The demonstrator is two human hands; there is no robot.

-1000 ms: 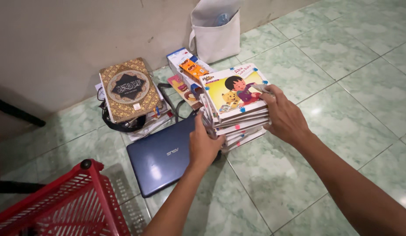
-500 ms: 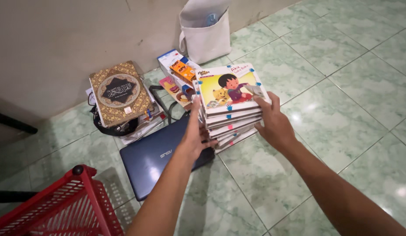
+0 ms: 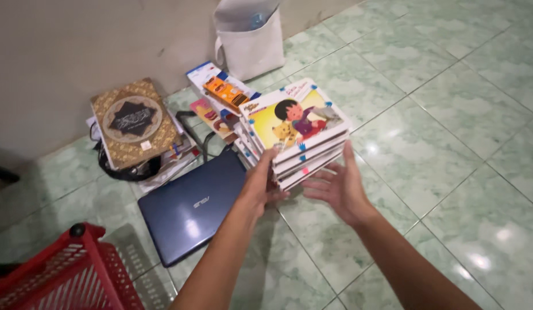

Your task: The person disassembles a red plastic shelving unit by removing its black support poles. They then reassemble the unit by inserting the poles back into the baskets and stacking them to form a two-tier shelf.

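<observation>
A stack of children's picture books [image 3: 295, 129] sits on the green tiled floor [image 3: 427, 155], its top cover showing a cartoon child and a bear. My left hand [image 3: 259, 186] grips the stack's near left corner, fingers against the book edges. At the near edge of the stack my right hand [image 3: 340, 189] is open with fingers spread, fingertips at or just off the lowest books. I cannot tell whether the stack is lifted off the floor.
A closed dark blue laptop [image 3: 189, 212] lies left of the stack. Behind it are an ornate brown and gold book [image 3: 133, 120] on papers and black straps, colourful boxes [image 3: 220, 92], and a white tote bag [image 3: 249, 46] against the wall. A red basket [image 3: 60, 275] stands at lower left.
My right hand has left the stack's right side and come round to its near edge, fingers open. The left hand stays on the near left corner.
</observation>
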